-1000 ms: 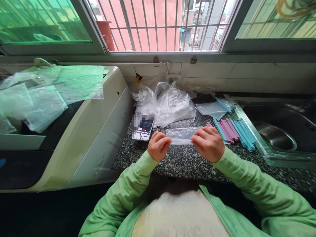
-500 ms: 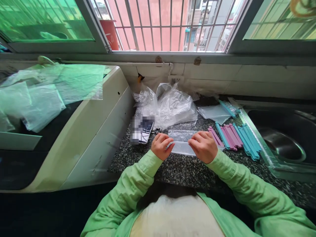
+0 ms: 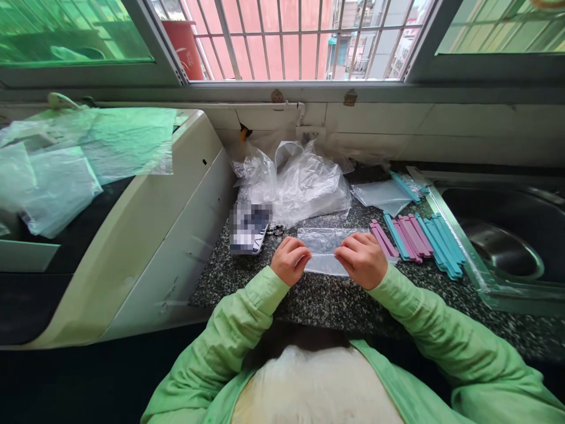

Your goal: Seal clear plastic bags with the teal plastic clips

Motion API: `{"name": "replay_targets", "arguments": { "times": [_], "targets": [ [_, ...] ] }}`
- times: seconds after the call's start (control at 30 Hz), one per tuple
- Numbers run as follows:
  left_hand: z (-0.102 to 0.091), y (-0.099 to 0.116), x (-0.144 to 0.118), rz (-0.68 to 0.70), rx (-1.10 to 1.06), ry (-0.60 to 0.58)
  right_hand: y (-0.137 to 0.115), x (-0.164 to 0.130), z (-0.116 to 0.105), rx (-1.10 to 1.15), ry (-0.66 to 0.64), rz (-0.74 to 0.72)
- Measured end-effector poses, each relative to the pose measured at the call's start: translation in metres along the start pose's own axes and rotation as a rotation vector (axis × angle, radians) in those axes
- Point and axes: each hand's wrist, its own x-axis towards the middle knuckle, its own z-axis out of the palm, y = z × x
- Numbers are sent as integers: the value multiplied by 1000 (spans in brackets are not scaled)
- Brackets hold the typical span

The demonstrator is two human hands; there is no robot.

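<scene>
In the head view, both hands sit low on the speckled table [image 3: 265, 282]. The left hand [image 3: 290, 260] pinches the left end of a small clear bag [image 3: 324, 247], and the right hand [image 3: 362, 259] pinches its right end. Each grip is closed tight on the bag. The bag lies flat on the table between the two hands, and the fingers hide both of its ends. It is so clear that its edges are hard to see, and I cannot tell if anything is inside.

Just right of the right hand lies a row of pink and blue sticks [image 3: 419, 237]. Behind the bag is a heap of crumpled clear plastic [image 3: 304, 185]. A phone [image 3: 249, 228] lies to the left, and it is blurred out. The sink [image 3: 503, 253] is cut off at the right edge.
</scene>
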Motion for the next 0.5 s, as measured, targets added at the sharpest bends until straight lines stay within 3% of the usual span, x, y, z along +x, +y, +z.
{"name": "replay_targets", "arguments": {
  "times": [0.23, 0.5],
  "targets": [
    [-2, -2, 0, -10, 7, -5, 10, 0, -5, 30, -43, 17],
    [4, -3, -1, -52, 89, -133, 9, 0, -3, -24, -73, 6]
  ]
}}
